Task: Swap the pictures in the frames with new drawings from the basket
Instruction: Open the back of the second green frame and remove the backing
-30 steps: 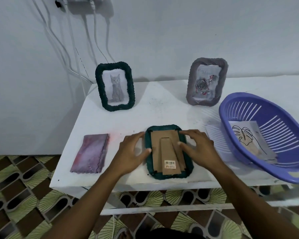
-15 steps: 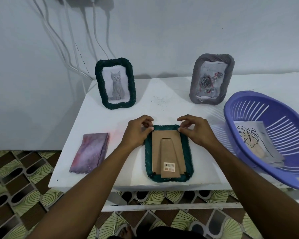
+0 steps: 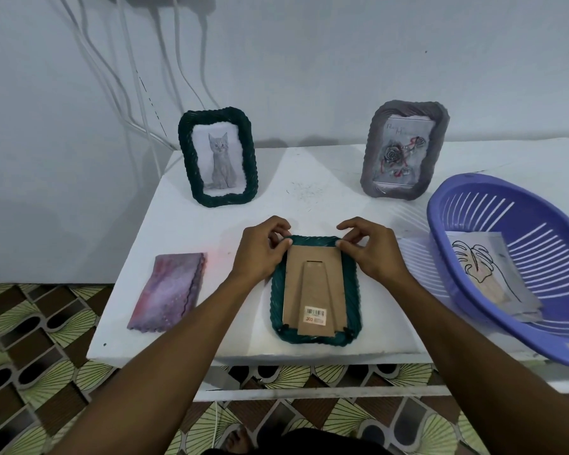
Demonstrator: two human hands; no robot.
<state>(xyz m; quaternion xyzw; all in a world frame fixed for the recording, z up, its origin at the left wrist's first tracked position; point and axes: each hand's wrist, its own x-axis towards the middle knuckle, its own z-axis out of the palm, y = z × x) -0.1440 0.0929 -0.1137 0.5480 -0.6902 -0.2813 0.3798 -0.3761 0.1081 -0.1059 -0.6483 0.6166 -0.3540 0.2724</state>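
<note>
The head view looked down on a white bench (image 3: 309,205) whose near edge carried a green frame (image 3: 353,310) lying face down, its brown cardboard back (image 3: 312,290) and folded stand uppermost, a barcode sticker (image 3: 315,315) near the bottom. The left hand (image 3: 260,251) pinched at the frame's far left corner with thumb and fingertips closed on the rim or a tab there; which one could not be told. The right hand (image 3: 372,249) did the same at the far right corner, fingers curled and pressed together. Left of the frame, apart from it, lay a folded purple cloth (image 3: 168,290). To the right a purple slotted basket (image 3: 493,307) overhung the bench edge and held a leaf line drawing (image 3: 480,270) on paper. Farther back, upright near the wall, stood a second green frame (image 3: 218,160) with a grey cat picture on the left and a grey frame (image 3: 404,149) with a rose picture on the right, well apart.
</note>
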